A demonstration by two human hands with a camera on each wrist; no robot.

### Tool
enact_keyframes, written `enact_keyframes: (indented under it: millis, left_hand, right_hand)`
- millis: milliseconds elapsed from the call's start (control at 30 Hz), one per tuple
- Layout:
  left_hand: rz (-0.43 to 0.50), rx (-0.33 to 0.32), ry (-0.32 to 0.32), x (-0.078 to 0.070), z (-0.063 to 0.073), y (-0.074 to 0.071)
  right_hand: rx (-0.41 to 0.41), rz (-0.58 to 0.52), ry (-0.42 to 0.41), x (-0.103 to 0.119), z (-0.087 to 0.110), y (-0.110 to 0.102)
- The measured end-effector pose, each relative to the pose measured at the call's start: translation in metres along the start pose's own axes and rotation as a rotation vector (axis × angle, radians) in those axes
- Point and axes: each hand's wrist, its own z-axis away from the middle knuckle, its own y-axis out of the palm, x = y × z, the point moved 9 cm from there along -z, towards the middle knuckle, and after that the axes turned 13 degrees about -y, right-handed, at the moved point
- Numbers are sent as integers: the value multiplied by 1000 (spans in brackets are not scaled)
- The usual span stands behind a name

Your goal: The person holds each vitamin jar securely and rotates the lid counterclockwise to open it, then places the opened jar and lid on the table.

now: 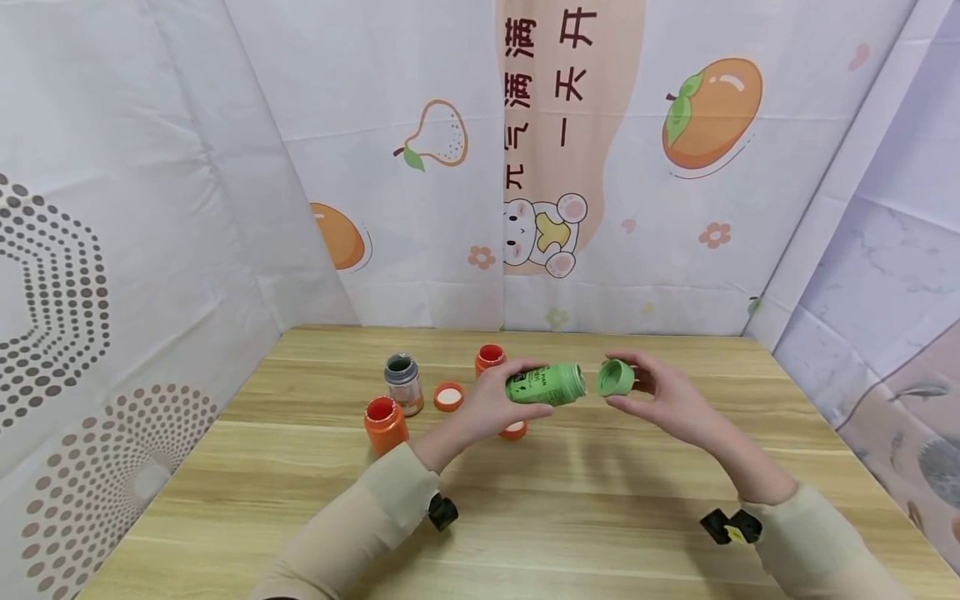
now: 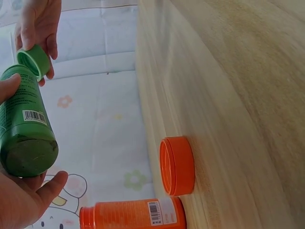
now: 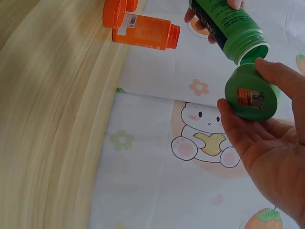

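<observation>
My left hand (image 1: 487, 404) grips a green bottle (image 1: 546, 385) around its body, above the table. The bottle lies tilted almost level, with its open mouth toward the right. A green cap (image 1: 615, 378) is pinched between the thumb and fingers of my right hand (image 1: 670, 400), its hollow side facing the bottle mouth. In the head view a small gap separates cap and mouth. From the right wrist, the cap's outer top shows a small printed sticker (image 3: 250, 98), and the cap overlaps the bottle's rim there. The left wrist view shows the bottle's dark base and barcode (image 2: 35, 117).
An uncapped orange bottle (image 1: 386, 427) and a grey bottle (image 1: 406, 388) stand left of my left hand. Another open orange bottle (image 1: 491, 357) is behind it. One orange cap (image 1: 448, 397) lies nearby, and a second orange cap (image 1: 514, 431) is partly hidden below the hand.
</observation>
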Motion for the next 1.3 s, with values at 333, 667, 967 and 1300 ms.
enact_keyframes:
  millis: [333, 667, 967, 1300]
  left_hand:
    - [-36, -8, -16, -2, -3, 3]
    - [-35, 3, -33, 0, -11, 8]
    - [-39, 0, -47, 3, -16, 12]
    - [-29, -8, -40, 8, -23, 18]
  right_hand:
    - [11, 96, -36, -12, 1, -7]
    - [-13, 112, -19, -27, 6, -13]
    - [-8, 66, 4, -36, 10, -12]
    - [9, 34, 47, -51, 19, -10]
